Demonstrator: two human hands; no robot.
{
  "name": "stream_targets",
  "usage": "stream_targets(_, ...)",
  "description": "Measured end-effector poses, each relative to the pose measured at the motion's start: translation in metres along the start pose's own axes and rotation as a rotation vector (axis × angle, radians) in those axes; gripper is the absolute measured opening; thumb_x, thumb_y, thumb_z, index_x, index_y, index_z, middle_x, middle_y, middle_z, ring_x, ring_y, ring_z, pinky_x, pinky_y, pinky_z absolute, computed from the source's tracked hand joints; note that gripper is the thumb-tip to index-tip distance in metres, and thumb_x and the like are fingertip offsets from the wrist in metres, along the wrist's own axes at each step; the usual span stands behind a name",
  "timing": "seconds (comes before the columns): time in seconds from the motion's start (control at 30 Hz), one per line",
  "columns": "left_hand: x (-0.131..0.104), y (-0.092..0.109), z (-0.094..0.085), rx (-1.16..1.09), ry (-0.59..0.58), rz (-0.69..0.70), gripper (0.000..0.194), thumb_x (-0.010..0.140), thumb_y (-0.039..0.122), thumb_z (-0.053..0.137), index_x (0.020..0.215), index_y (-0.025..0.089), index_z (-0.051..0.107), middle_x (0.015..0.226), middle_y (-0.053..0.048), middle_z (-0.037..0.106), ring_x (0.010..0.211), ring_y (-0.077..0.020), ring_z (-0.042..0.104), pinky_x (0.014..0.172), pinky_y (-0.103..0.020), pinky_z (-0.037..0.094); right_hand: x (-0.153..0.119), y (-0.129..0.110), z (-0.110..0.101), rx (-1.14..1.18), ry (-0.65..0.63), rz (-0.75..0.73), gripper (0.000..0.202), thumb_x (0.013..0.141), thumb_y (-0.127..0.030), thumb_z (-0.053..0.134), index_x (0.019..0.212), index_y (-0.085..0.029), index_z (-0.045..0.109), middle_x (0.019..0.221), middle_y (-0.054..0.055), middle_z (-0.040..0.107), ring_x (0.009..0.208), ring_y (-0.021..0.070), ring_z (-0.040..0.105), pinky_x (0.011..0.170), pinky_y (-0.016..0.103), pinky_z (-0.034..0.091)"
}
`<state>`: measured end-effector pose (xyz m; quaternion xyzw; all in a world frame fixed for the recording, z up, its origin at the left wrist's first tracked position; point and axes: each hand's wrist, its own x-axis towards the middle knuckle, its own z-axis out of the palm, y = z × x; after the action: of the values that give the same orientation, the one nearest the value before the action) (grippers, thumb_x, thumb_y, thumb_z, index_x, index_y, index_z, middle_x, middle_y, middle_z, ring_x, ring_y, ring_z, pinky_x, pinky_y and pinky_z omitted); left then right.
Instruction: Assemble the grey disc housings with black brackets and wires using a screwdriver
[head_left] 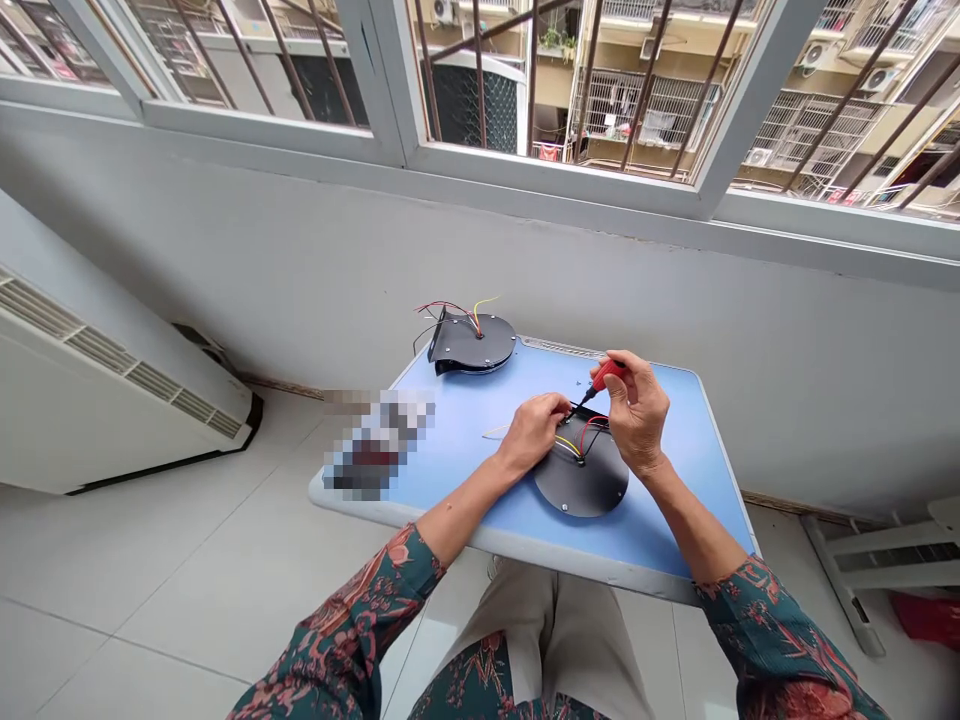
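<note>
A round black blower housing (577,492) with red, black, yellow and white wires lies near the front of the blue table. My right hand (637,410) is closed around the red handle of a screwdriver (606,376), whose dark shaft slants down to the housing's far edge. There my left hand (534,430) rests on the housing's left side, fingers bent together close to the screwdriver tip. Whether those fingers pinch a small part is hidden. A second black blower housing (480,342), with wires rising from its middle, sits at the table's far left corner.
The small blue table (450,440) has a pale raised rim. A blurred-out patch (382,445) covers its left end. Behind stand a grey wall (300,240) and barred windows. A white slatted appliance (127,370) is at left, and a pale frame (877,560) at right.
</note>
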<state>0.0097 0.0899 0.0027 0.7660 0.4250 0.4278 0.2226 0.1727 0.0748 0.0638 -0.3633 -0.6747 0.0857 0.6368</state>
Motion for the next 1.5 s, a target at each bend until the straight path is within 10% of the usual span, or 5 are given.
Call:
stream_targets(0.43,0.000,0.000,0.000,0.035,-0.014,0.010,0.024,0.087,0.001,0.054,0.094,0.020,0.066,0.096,-0.004,0.073,0.093,-0.0191,0.068,0.089,-0.033,0.055,0.004,-0.005,-0.002,-0.008,-0.086,-0.086,0.020,0.101,-0.019,0.054,0.118,-0.026,0.063,0.098,0.003,0.072,0.086,0.0167,0.074,0.081,0.036,0.061)
stream_targets(0.9,-0.001,-0.004,0.000,-0.036,-0.007,0.029,0.027,0.090,0.001,0.045,0.097,0.019,0.065,0.091,-0.003,0.070,0.076,-0.0140,0.064,0.075,-0.027,0.055,0.064,-0.009,-0.003,0.230,-0.611,0.237,0.026,0.086,-0.012,0.045,0.105,-0.023,0.058,0.074,-0.004,0.067,0.086,0.0165,0.073,0.084,0.038,0.058)
stream_targets(1.5,0.006,-0.001,0.010,0.016,-0.054,0.043,0.021,0.080,0.012,0.081,0.084,0.021,0.062,0.083,-0.001,0.069,0.088,-0.0207,0.065,0.083,-0.034,0.053,0.044,-0.019,0.010,-0.305,-0.327,0.042,0.021,0.086,-0.022,0.071,0.105,-0.024,0.062,0.084,0.001,0.069,0.072,0.0173,0.063,0.076,0.035,0.055)
